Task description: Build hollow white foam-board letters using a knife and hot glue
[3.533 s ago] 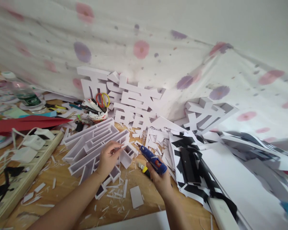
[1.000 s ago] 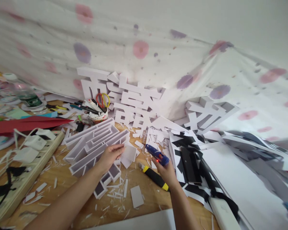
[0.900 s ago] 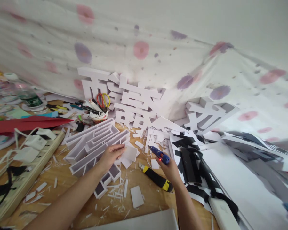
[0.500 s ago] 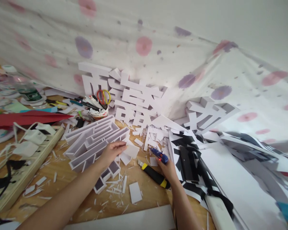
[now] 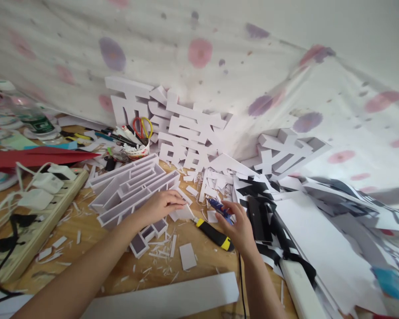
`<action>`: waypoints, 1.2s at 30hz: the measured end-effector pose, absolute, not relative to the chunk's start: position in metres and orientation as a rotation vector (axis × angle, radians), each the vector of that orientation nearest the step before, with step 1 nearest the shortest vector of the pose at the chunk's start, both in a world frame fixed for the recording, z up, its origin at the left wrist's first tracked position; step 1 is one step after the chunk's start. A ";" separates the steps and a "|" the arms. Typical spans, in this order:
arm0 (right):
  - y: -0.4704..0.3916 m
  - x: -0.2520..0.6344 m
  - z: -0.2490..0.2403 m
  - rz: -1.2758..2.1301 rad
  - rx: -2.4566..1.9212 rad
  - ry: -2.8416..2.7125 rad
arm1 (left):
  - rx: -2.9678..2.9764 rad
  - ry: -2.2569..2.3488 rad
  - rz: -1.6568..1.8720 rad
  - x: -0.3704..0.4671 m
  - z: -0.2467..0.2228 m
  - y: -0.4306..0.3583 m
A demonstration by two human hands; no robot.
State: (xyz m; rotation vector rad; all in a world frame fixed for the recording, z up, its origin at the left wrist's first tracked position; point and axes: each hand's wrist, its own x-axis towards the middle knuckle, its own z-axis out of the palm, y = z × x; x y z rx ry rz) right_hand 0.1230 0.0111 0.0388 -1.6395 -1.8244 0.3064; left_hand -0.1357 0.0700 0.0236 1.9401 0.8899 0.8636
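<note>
My left hand (image 5: pixel 164 204) is closed, thumb and fingers pinched on a small white foam board piece (image 5: pixel 186 212) just right of a hollow white letter frame (image 5: pixel 129 190). To its right, my right hand (image 5: pixel 237 223) is wrapped over a blue glue gun (image 5: pixel 219 209), its nozzle pointing up and left. A dark cord runs down from under that hand. Between and below the hands lies a black and yellow utility knife (image 5: pixel 214 235), touched by neither. A small white rectangle (image 5: pixel 188 256) rests on the wooden table (image 5: pixel 216 261).
Finished white letter shapes (image 5: pixel 186 128) lean on the curtain at the back. A cup (image 5: pixel 138 153) with scissors and pens stands left of them. On the left is a power strip (image 5: pixel 53 212) with plugs. Black and white sheets (image 5: pixel 319 239) cover the right; foam scraps lie around.
My right hand has shifted its hold, now over the top of the glue gun instead of behind its grip. My left hand has moved slightly right with its fingers pinched lower.
</note>
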 end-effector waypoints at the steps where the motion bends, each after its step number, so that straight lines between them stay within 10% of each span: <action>1: 0.008 0.111 0.045 0.395 -1.575 -1.897 | 2.030 0.844 0.802 -0.137 0.029 0.071; 9: 0.005 0.045 0.026 0.430 -1.397 -2.141 | 2.312 0.788 0.413 -0.134 0.055 0.073; 36: 0.011 0.024 -0.040 0.348 -1.348 -1.996 | 2.016 1.245 0.993 -0.161 0.000 0.077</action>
